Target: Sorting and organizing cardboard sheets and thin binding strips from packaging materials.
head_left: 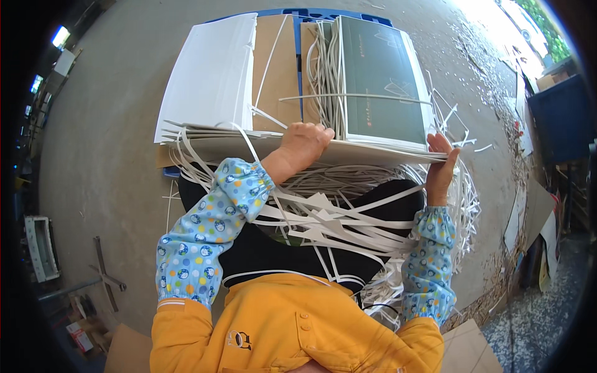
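A thin stack of pale card sheets (373, 152) stands on edge across my lap, its long side facing me. My left hand (301, 148) is closed over the top edge near the middle. At the right end my right hand (440, 171) grips the same sheets between thumb and fingers. Just beyond them lie a white sheet stack (211, 68), a brown cardboard (277, 68) and a dark green printed stack (382, 74). A bundle of narrow grey-white strips (329, 74) sits beside the green stack. More paper strips (336, 217) cover my lap; the fingertips behind the sheets are partly hidden.
A blue support (298, 12) shows under the stacks. Loose strips (457, 230) are heaped on the floor at my right. A dark blue bin (559, 118) stands far right, with a metal cross-shaped stand (106, 276) and white frame (42, 248) at left.
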### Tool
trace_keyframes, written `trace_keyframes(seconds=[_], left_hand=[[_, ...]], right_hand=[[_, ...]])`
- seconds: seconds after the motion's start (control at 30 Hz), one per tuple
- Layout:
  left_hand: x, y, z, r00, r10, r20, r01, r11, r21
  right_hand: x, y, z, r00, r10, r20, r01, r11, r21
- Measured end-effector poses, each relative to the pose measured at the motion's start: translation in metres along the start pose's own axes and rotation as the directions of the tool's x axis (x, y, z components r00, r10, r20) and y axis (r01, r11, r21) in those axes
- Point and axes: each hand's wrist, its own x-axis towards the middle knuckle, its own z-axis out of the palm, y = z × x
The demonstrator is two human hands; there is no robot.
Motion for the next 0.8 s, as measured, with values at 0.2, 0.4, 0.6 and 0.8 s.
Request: trace_keyframes(seconds=[0.2,0.4,0.6,0.8], left_hand=[[0.006,-0.014,-0.023,1.000,0.020,0.006,-0.020,1.000,-0.023],[-0.002,-0.038,-0.104,0.985,-0.155,0.070,0.168,0.952,-0.257],[-0.013,-0.044,-0.196,0.949,-0.314,-0.038,0.197,0.682,-0.704],[-0.046,-0.081,-0.277,0.694,-0.624,-0.359,0.245,0.674,-0.697]], right_hand=[[0.003,0.031,-0.046,0.999,0.027,-0.038,-0.038,0.948,-0.315],[-0.005,0.057,-0.070,0.961,0.189,0.203,0.031,0.655,-0.755],[0.001,0.072,-0.097,0.891,0.449,0.060,0.034,0.066,-0.997],[-0.093,0.098,-0.214,0.959,0.267,-0.096,-0.058,-0.146,-0.988]])
